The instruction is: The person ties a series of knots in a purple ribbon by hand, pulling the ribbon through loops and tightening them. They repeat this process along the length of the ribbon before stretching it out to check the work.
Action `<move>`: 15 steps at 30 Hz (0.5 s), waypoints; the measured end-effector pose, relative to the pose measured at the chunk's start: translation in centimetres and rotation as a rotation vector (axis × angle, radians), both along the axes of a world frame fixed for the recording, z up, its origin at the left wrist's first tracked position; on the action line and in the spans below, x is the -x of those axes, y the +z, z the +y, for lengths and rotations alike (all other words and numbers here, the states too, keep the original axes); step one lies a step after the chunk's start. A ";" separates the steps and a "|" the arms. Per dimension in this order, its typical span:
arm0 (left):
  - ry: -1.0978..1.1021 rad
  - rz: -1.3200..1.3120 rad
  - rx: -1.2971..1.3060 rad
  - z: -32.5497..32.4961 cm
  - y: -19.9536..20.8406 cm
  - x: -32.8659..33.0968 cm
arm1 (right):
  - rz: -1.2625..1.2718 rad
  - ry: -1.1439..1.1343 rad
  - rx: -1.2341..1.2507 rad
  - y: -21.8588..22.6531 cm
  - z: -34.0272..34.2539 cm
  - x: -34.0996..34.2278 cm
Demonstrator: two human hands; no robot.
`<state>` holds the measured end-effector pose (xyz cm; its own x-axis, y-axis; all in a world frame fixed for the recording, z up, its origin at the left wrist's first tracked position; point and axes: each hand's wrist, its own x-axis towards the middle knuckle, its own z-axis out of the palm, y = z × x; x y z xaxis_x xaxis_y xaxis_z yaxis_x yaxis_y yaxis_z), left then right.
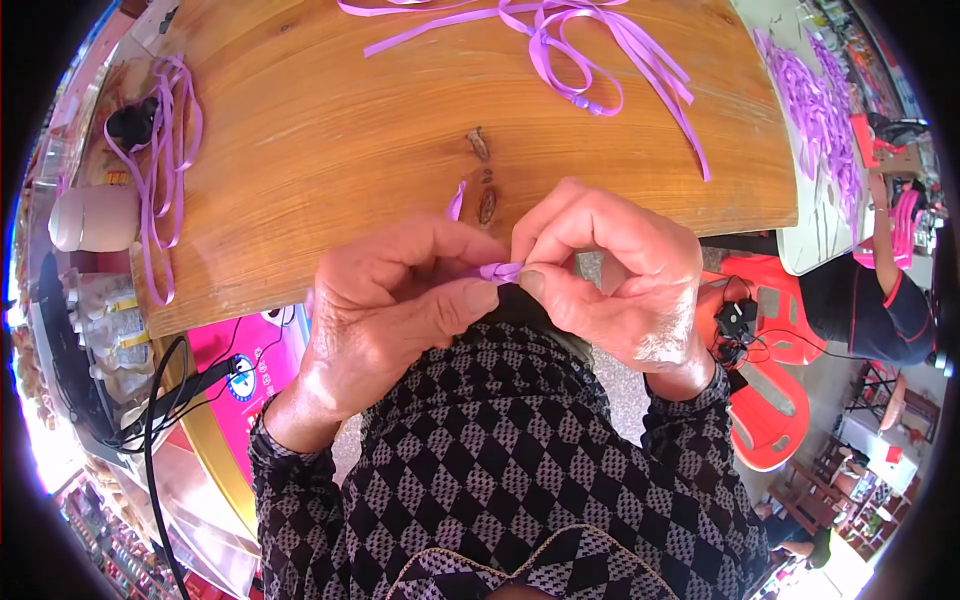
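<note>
Both hands, left hand (385,300) and right hand (610,275), pinch a folded purple ribbon (497,271) above the wooden surface (330,130); a loosened pinch could let the fold spring open.

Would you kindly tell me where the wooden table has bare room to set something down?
The widest bare patch of the wooden table lies between the ribbon loops at the left edge and the loose purple ribbons at the far side, ahead of the knot. It is crowded at the near edge, where both hands pinch a folded ribbon piece.
</note>
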<state>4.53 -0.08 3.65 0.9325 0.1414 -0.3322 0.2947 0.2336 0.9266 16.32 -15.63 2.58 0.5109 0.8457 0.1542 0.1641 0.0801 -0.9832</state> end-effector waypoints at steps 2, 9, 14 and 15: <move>0.040 -0.020 -0.038 -0.4 -0.7 0.0 | -0.112 0.023 -0.039 -0.1 0.0 -0.3; 0.126 0.060 -0.047 -0.5 -0.6 -0.1 | -0.457 -0.014 -0.057 -0.5 0.5 -0.8; 0.114 0.012 -0.089 -0.8 -1.4 0.0 | -0.512 -0.020 -0.111 -1.0 0.5 -0.8; 0.148 -0.039 -0.070 -1.0 -1.6 -0.1 | -0.512 -0.019 -0.111 -1.0 0.6 -0.9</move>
<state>4.59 -1.04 2.01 0.9119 0.2995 -0.2806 0.2254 0.2058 0.9523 17.20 -15.07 1.55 0.3620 0.8013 0.4763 0.6243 0.1711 -0.7622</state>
